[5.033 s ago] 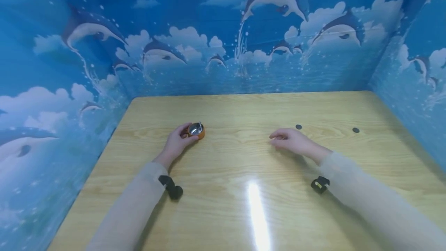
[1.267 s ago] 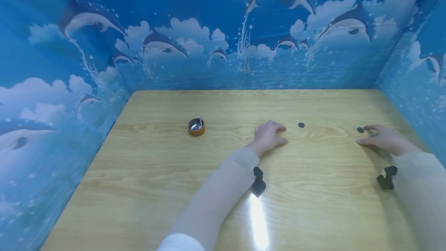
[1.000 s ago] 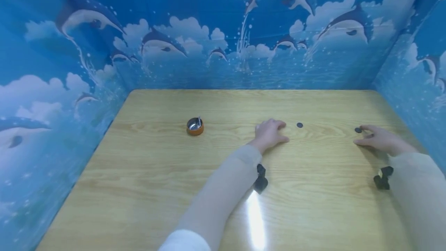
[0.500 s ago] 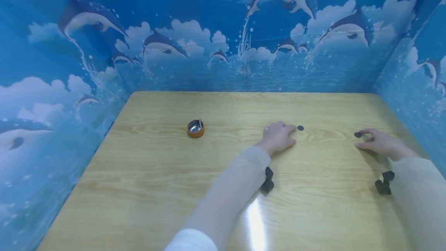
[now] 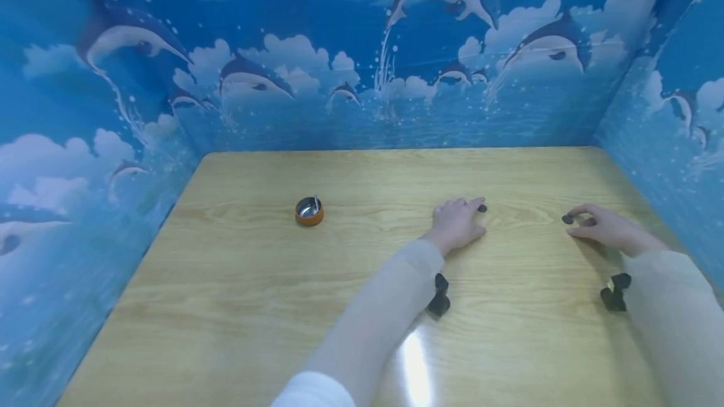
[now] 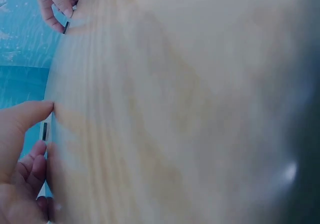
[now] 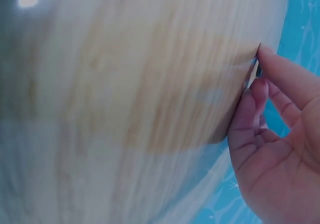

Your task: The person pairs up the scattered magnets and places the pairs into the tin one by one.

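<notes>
Two small dark coin-like discs lie on the wooden table. At the left disc [image 5: 482, 208] is my left hand [image 5: 455, 225], its forefinger touching the disc's edge and its thumb spread away on the near side. The other disc [image 5: 568, 220] is at the forefinger tip of my right hand [image 5: 608, 229], whose thumb is apart below it. In the left wrist view, the left disc [image 6: 45, 131] shows edge-on beyond the gap between thumb and fingers. The right wrist view shows the right thumb [image 7: 287, 73] extended and the other fingers bent, the disc mostly hidden.
A small orange cup [image 5: 309, 217] with a shiny metal inside stands left of the hands, a thin silvery stick [image 5: 317, 202] leaning at its rim. Blue dolphin-print curtains [image 5: 339, 68] border the table [image 5: 237, 281]. Black wrist cameras [image 5: 438, 297] hang below the cuffs.
My left hand has left the orange cup, crossed right and reached the left disc. My right hand moved right to the other disc, its forefinger now touching it.
</notes>
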A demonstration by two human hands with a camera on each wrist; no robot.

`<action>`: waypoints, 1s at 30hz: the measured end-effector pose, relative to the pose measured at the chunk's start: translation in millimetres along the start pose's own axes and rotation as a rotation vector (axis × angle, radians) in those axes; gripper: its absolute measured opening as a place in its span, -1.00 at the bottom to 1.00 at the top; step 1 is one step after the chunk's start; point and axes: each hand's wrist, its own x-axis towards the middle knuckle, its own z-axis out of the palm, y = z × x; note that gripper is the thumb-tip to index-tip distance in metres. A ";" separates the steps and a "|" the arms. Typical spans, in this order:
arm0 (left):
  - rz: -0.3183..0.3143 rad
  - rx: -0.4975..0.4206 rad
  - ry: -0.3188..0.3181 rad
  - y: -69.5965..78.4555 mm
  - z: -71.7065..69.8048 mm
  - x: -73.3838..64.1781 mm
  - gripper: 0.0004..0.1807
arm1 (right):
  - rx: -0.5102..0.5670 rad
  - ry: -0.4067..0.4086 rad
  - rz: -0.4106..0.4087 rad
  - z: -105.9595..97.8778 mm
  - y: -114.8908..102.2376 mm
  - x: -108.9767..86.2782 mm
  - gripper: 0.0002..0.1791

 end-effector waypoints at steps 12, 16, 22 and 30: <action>-0.030 0.046 0.031 8.1 2.1 1.5 -0.52 | -0.039 0.024 -0.044 4.0 -4.7 -0.2 -0.45; -0.044 0.021 0.034 9.4 0.9 1.3 -0.48 | -0.085 0.044 -0.047 5.2 -11.3 -0.1 -0.54; -0.065 0.031 0.043 9.1 -0.4 -0.7 -0.64 | -0.119 0.049 -0.058 9.0 -18.1 3.0 -0.63; -0.063 -0.099 0.088 14.5 6.1 1.3 -0.80 | -0.081 0.059 -0.038 2.3 -17.0 -0.8 -0.69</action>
